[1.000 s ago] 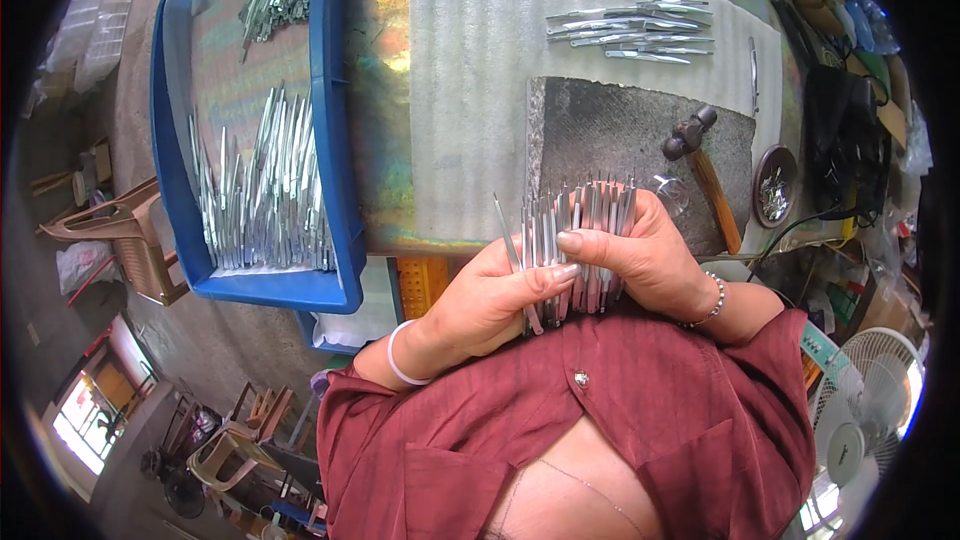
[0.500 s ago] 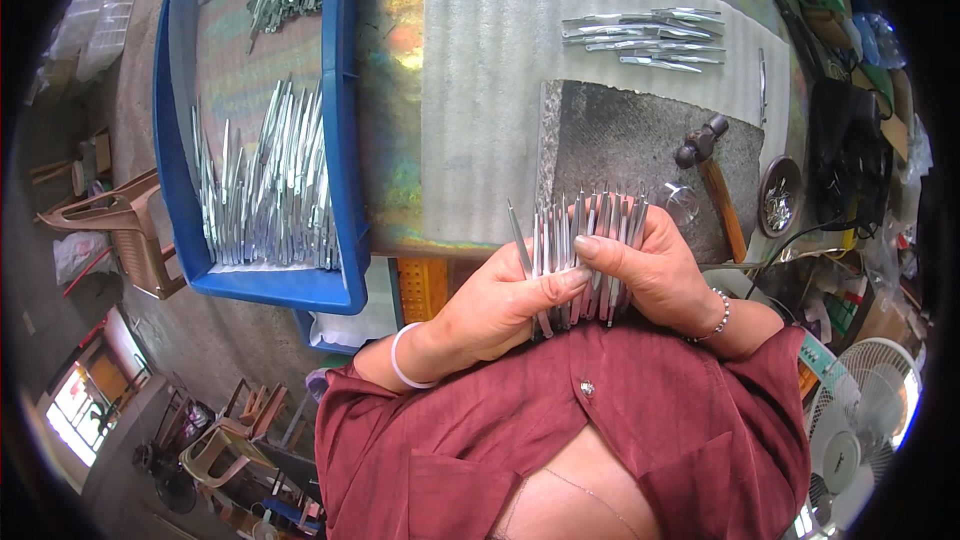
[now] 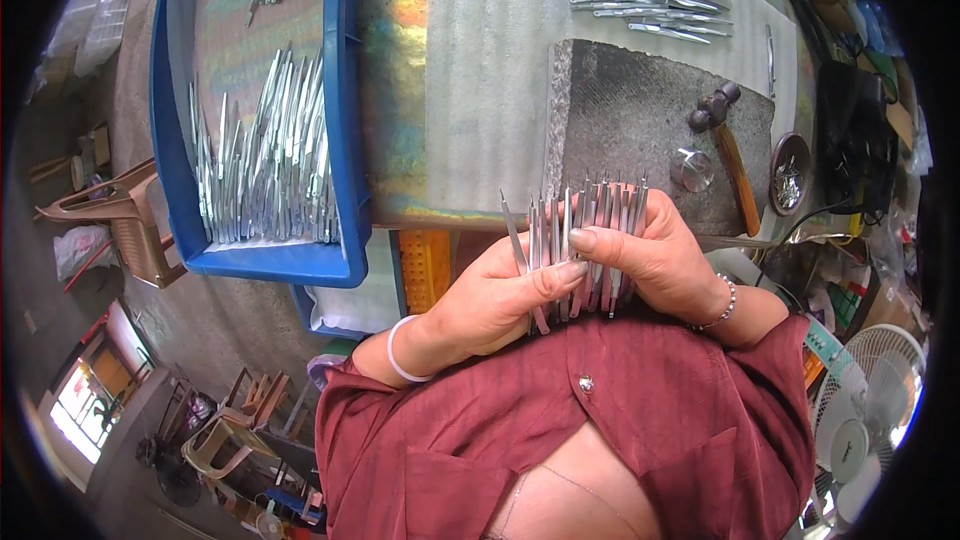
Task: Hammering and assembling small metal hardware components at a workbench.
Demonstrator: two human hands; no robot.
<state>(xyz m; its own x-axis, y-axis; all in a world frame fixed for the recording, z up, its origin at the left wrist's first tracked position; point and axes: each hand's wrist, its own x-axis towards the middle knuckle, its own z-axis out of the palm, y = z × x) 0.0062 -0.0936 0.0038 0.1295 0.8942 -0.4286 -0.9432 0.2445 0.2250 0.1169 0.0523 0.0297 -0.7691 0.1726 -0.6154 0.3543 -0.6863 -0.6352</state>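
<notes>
A fanned row of slim pointed metal tools point(image 3: 603, 215) stands upright between my two hands, close to my chest, tips facing away from me. My left hand point(image 3: 505, 290) is closed round the left part of the row, thumb pressed across the tools; one tool leans apart at its left end. Around the right part closes my right hand point(image 3: 655, 255), its thumb laid over the shafts. Most of the fingers are hidden behind the row. Just past my hands lies a dark stone slab point(image 3: 630, 120) with a hammer point(image 3: 730, 155) on it.
To the left, a blue tray point(image 3: 345, 140) holds many similar tools point(image 3: 285, 150) in two groups. A small pile of them point(image 3: 650, 8) lies on the white foam sheet point(image 3: 490, 60). Right of the slab sits a round dish point(image 3: 790, 175) of small metal parts. A fan point(image 3: 865, 390) stands at lower right.
The table, tray and slab have shifted upward in the picture. Both hands keep their grip on the row of tools, with little movement.
</notes>
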